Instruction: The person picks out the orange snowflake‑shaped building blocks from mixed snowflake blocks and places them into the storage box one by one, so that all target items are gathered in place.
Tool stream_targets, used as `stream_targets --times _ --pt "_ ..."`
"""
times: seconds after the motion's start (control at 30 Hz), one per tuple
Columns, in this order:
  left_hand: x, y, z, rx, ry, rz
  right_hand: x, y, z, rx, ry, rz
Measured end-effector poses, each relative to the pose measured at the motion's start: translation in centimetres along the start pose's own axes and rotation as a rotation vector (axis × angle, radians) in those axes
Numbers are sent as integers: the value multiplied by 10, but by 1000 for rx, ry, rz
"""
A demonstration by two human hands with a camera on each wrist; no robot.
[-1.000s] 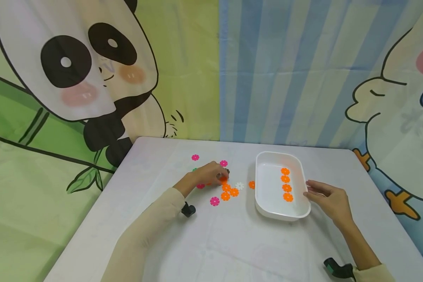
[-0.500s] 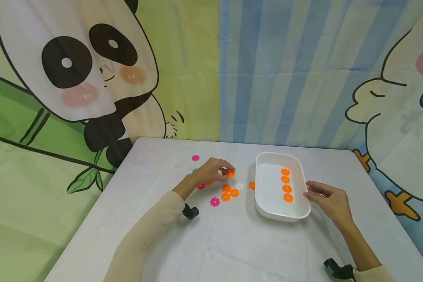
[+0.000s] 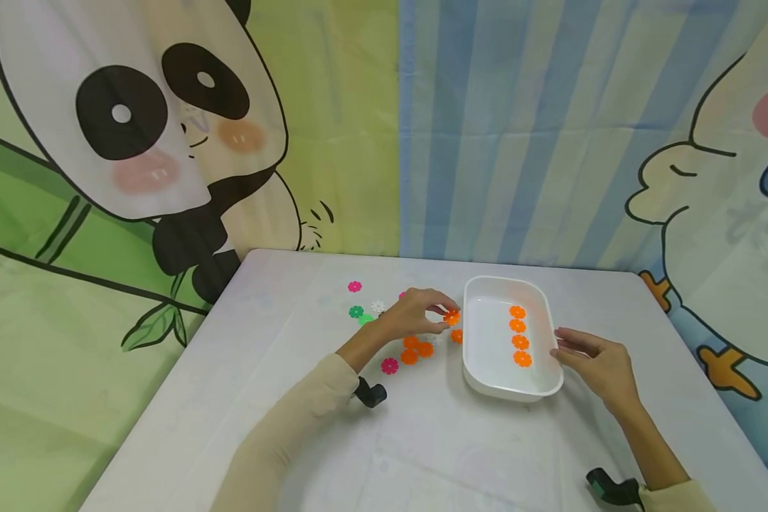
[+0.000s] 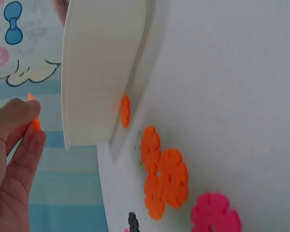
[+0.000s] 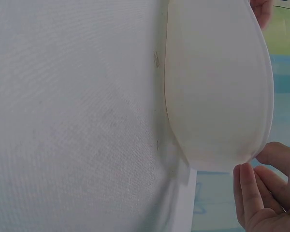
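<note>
My left hand [image 3: 416, 313] pinches an orange snowflake disc [image 3: 451, 317] between thumb and fingertips, above the table just left of the white plastic tray [image 3: 486, 387]. In the left wrist view the held disc [image 4: 36, 123] is seen edge-on. My right hand [image 3: 604, 370] holds the tray's right rim; the right wrist view has its thumb and fingers [image 5: 249, 188] at the tray's end. Several orange discs [image 3: 520, 342] lie in a column inside the tray. Another orange disc [image 3: 457, 336] lies by its left wall, and a cluster of orange discs [image 3: 409, 355] lies below my left hand.
Around my left forearm lie pink discs [image 3: 390, 365], a dark green disc [image 3: 355, 311], a light green disc [image 3: 366, 319] and a white disc [image 3: 378, 306]. My hand partly covers others. A printed curtain [image 3: 333, 142] hangs behind the white table [image 3: 422, 455].
My left hand has picked an orange disc up from the pile and carried it right, towards the tray. Green and white discs have come into sight behind it. My right hand has stayed put.
</note>
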State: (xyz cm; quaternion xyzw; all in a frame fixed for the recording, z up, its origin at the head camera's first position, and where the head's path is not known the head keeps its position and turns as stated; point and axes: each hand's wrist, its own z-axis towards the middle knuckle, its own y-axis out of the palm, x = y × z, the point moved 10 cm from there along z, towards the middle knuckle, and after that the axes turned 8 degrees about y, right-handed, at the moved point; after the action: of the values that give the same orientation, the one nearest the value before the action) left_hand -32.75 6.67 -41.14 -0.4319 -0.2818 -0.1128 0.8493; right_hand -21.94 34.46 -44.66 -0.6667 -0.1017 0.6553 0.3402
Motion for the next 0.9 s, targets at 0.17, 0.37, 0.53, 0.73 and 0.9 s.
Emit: stream_targets --times 0.17,0.37,0.53,0.73,0.9 --pt "10 21 17 -34 -12 -25 2 -1 0 9 5 -1" --pt "19 47 35 -50 10 -46 3 0 1 1 12 6" --pt "31 67 49 -63 24 -72 1 0 2 -8 27 -3" --pt "40 92 61 -125 35 3 2 1 2 -15 30 -4" --pt "41 115 68 -235 27 102 4 1 2 -18 28 -4"
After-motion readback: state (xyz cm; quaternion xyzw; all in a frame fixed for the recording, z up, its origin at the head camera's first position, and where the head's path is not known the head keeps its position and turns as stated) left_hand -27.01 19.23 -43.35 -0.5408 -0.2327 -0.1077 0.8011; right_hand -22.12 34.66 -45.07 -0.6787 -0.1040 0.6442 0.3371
